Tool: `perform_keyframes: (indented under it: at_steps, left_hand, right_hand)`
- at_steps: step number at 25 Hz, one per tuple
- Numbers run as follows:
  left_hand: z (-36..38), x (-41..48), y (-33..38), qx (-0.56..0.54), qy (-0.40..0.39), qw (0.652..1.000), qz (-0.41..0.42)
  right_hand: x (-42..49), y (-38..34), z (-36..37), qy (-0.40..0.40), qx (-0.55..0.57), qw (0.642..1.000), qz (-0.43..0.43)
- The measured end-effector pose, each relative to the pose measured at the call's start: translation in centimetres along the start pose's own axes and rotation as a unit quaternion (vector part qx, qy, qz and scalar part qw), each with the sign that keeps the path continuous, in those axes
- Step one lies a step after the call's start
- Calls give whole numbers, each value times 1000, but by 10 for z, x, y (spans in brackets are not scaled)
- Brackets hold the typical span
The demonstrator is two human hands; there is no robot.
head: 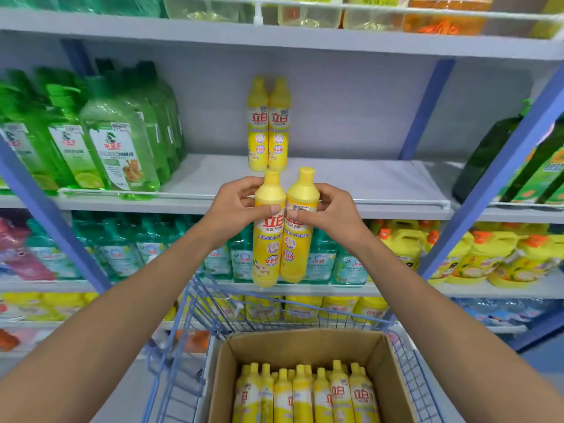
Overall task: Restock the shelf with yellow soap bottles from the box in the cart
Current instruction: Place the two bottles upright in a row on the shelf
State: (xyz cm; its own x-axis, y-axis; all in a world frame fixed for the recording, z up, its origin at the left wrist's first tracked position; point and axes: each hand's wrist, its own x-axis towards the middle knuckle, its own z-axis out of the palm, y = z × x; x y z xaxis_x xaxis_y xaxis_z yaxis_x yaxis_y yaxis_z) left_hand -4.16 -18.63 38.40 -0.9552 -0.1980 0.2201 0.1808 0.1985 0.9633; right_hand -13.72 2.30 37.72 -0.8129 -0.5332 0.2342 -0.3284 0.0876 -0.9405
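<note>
**2 yellow soap bottles on their way up to the shelf**

The shelf (366,184) fills the view, with green bottles (116,148) at 9 o'clock and a standing pair of yellow bottles (268,126), touching each other, at 12 o'clock. At 6 o'clock the cart (195,303) holds the open box (305,340), where the boxed bottles (305,392) stand upright in rows. At centre, the left hand (235,209) grips the left bottle (268,245) by its shoulder. The right hand (332,212) grips the right bottle (296,248). Both are upright, pressed side by side, in the air below the front rail (396,201). The step in hand looks like the carry to the shelf. The next move calls for lifting both bottles over the rail and setting them near the standing pair without toppling it.
</note>
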Motion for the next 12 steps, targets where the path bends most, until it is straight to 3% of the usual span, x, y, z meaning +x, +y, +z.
perform_keyframes:
  at_steps: [12]
  left_hand:
    - [-34,98,86,29,81,994,70]
  right_hand:
    - [126,-73,-21,6,61,994,-90]
